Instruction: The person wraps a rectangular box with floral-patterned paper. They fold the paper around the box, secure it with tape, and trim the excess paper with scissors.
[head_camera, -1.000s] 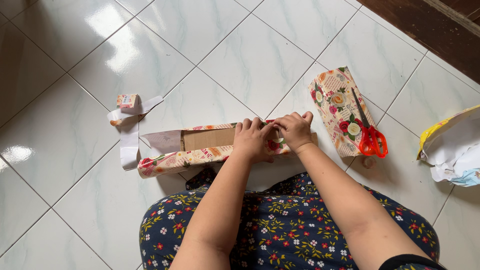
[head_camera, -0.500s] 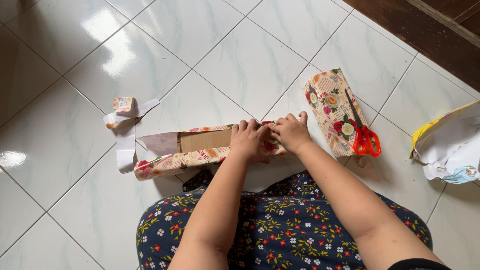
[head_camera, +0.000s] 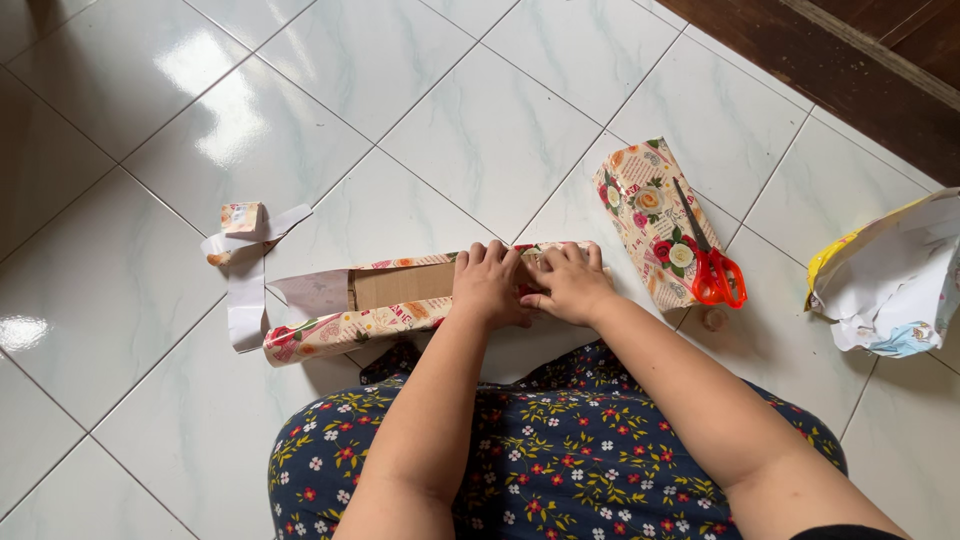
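Head view, looking down at a white tiled floor (head_camera: 480, 130) and a lap in dark floral fabric (head_camera: 560, 450). Long cardboard box (head_camera: 405, 285) lying on the floor just beyond the knees, half wrapped in floral wrapping paper (head_camera: 330, 330), its brown top still bare towards the left end. Left hand (head_camera: 488, 285) pressed flat on the paper, fingers spread and bent over the box's far edge, clamping the sheet rather than closed around anything. Right hand (head_camera: 568, 285) touching the left, fingers curled down onto the same seam, pinning the paper against the box. Probably light and stiff, that box; the paper thin, creasable, easily torn, best held by flat pressure along the fold or at the box's long edges. Loose paper scraps (head_camera: 245, 270) to the left, well apart from the hands. Wrapped floral parcel (head_camera: 650, 220) to the right with red-handled scissors (head_camera: 712, 270) lying on it. Crumpled yellow and white bag (head_camera: 890, 280) at the far right.
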